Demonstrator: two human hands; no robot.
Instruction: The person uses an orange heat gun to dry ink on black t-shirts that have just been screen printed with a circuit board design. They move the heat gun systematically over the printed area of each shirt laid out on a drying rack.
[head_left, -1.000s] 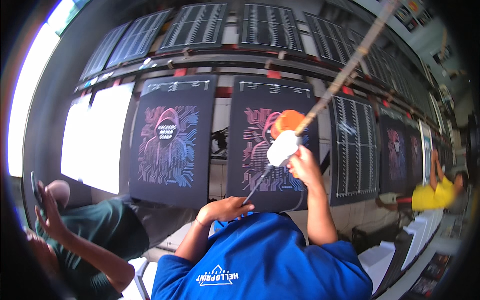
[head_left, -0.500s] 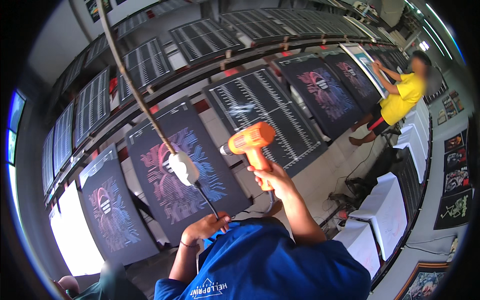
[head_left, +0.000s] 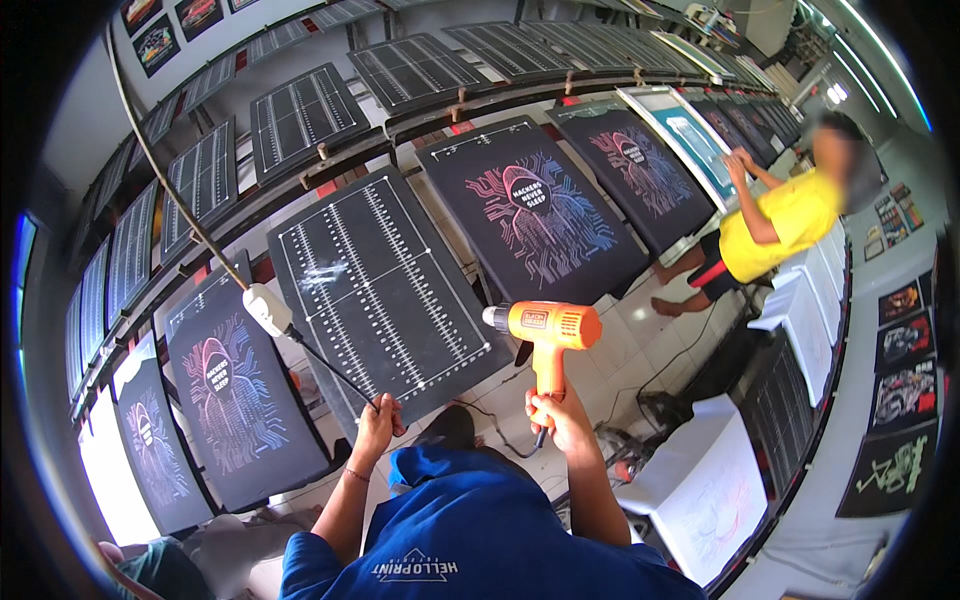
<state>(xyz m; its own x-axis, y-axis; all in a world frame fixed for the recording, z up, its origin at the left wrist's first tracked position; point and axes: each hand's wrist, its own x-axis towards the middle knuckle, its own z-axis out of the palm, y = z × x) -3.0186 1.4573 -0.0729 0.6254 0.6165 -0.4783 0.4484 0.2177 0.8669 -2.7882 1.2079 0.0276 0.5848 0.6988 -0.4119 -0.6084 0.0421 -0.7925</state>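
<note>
My right hand grips the handle of an orange heat gun, held level with its metal nozzle pointing left. A dark cord leaves the bottom of its handle. The fingers of my left hand are closed around a black cord. That cord runs up to a white socket block, which hangs from a long pole-like cable. In front of me lies a bare black board with white ruler marks. To its right, a black printed shirt panel carries a red-and-blue hooded figure.
More printed dark panels lie on the left, beside a bright white one. Another row of marked boards stands behind. A co-worker in a yellow shirt handles a framed screen at the right. White sheets cover boards on the near right.
My view has shifted rightward along the row, so the boards and the hanging socket block appear farther left. Both hands keep their holds; the heat gun now sits lower and farther right in view.
</note>
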